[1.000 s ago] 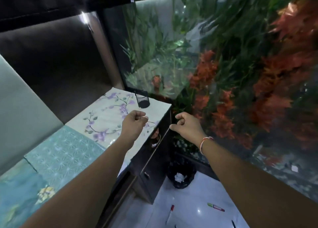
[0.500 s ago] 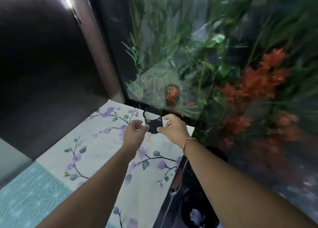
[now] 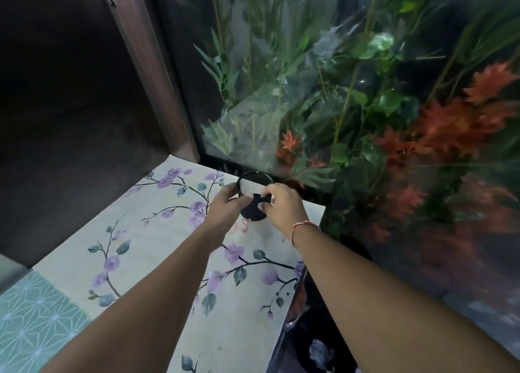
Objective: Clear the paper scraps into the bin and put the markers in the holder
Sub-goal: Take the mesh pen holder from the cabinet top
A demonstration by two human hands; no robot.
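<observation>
**One holder, two hands on it**

One black mesh holder [image 3: 254, 201] stands at the far corner of the flowered tabletop [image 3: 157, 248], beside the glass. The left hand [image 3: 226, 208] and right hand [image 3: 282, 206] each curl fingers round its sides, probably to lift it. Below, one bin [image 3: 318, 350] shows a single scrap; no markers are visible.

We cannot see the lower wall of the holder [image 3: 254, 185], because the left hand [image 3: 225, 205] and right hand [image 3: 281, 206] cover it on either side, and we cannot tell what lies inside it. Right of the holder, the plants [image 3: 439, 136] are smeared with blur. Below the holder, the bin [image 3: 315, 347] is dim, and the picture's lower edge cuts it off.
</observation>
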